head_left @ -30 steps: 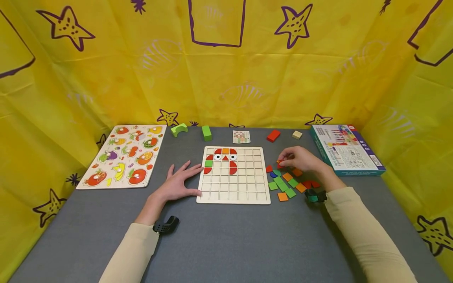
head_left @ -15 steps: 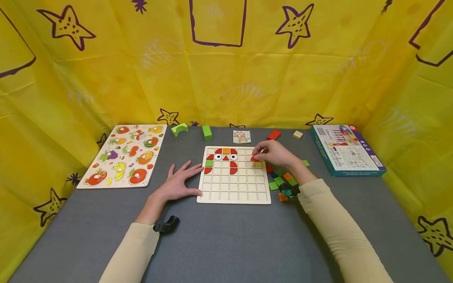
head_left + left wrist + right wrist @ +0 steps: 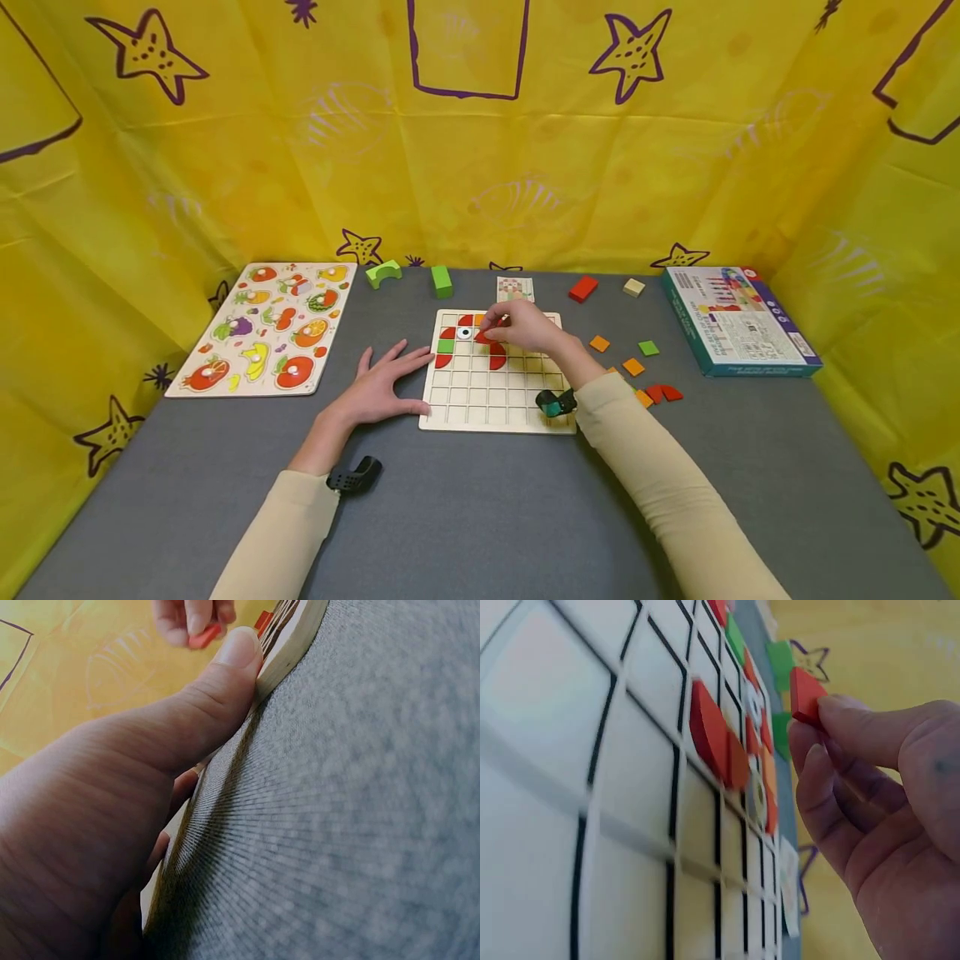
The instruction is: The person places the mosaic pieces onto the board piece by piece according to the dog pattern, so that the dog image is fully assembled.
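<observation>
My right hand (image 3: 525, 327) pinches a red tile (image 3: 805, 694) just above the grid board (image 3: 495, 408), near the filled top-left cells. My left hand (image 3: 378, 387) lies flat, grip spread, thumb against the board edge. I judge it early: most cells bare, loose tiles (image 3: 634, 367) waiting on the table (image 3: 480, 517).

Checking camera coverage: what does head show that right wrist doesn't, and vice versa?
Head only: the left hand lying flat at the grid board's left edge, the fruit puzzle, the game box, the loose tiles and the green blocks.

Right wrist only: a close look at the pinch, with the fingertips gripping the red piece just above the board, not yet seated.

Both: the right hand, the red piece, the board and its placed tiles.
</observation>
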Demonstrator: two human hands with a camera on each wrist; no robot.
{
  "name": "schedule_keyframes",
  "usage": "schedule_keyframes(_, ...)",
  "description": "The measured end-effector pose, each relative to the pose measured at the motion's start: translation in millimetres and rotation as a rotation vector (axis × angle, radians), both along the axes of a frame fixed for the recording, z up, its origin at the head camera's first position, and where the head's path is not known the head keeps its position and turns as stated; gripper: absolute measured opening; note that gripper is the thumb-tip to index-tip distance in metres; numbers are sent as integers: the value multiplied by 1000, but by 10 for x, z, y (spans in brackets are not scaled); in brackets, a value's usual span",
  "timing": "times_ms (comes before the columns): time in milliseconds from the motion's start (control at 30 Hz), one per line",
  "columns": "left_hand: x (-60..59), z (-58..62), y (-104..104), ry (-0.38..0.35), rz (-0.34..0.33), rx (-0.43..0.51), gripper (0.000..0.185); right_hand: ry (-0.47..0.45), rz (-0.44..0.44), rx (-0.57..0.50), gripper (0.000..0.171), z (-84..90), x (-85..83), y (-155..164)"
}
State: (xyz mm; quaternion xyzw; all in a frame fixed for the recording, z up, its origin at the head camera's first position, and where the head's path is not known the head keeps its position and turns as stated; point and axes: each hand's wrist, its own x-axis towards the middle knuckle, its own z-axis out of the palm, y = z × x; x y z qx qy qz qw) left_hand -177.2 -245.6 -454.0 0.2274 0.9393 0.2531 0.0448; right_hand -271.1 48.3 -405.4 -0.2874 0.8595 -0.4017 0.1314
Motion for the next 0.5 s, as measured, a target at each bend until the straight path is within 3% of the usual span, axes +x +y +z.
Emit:
schedule_keyframes(267,-8,-24,-9,3,3,-11,91,52,20,65,7,-69,-21,-348)
schedule_keyframes(500,5,-1,8,-10,7,-5,91,141,45,142,4,-122,-27,-447)
